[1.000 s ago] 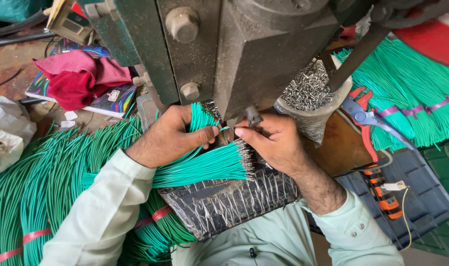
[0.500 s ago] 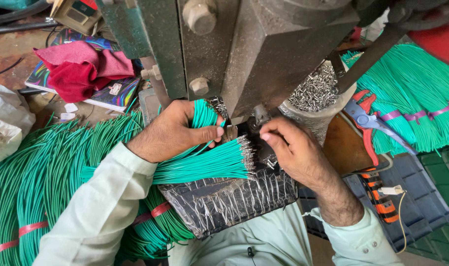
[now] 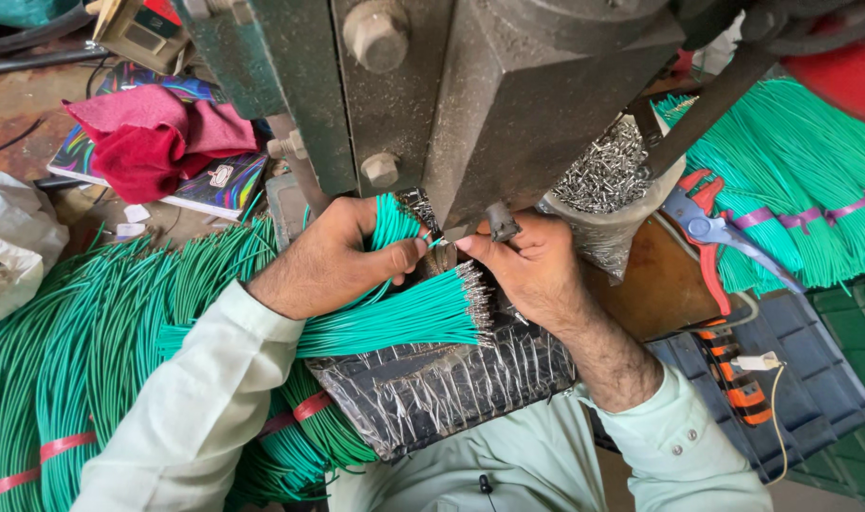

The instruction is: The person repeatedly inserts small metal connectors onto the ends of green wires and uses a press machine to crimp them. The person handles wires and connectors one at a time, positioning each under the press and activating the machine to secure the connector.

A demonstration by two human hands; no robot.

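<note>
In the head view, the left hand (image 3: 333, 256) is closed around a bundle of green wires (image 3: 395, 318), thumb and forefinger pinched on a single wire at the mouth of the press (image 3: 470, 104). The bundle lies across the hand and fans out rightward, its metal-tipped ends resting on a dark foil-wrapped pad (image 3: 432, 389) just below the press. The right hand (image 3: 532, 270) is curled loosely, its forefinger and thumb meeting at the same spot under the press; whether they pinch the wire or a terminal cannot be told. Just right of that hand stands a cup of small metal terminals (image 3: 608, 175), touching the press body. Beyond it, red-handled cutters (image 3: 712, 232) lie on a brown surface beside more green wires (image 3: 802, 180) tied with purple bands. An orange-and-black tool (image 3: 736, 384) rests on a dark blue tray (image 3: 821, 398). To the left, long green wires (image 3: 82, 351) banded in red sweep across the bench. Further back, a red cloth (image 3: 153, 142) sits on a colourful book (image 3: 214, 185), near white fabric (image 3: 10, 242) at the left edge of the worn, cluttered bench.
</note>
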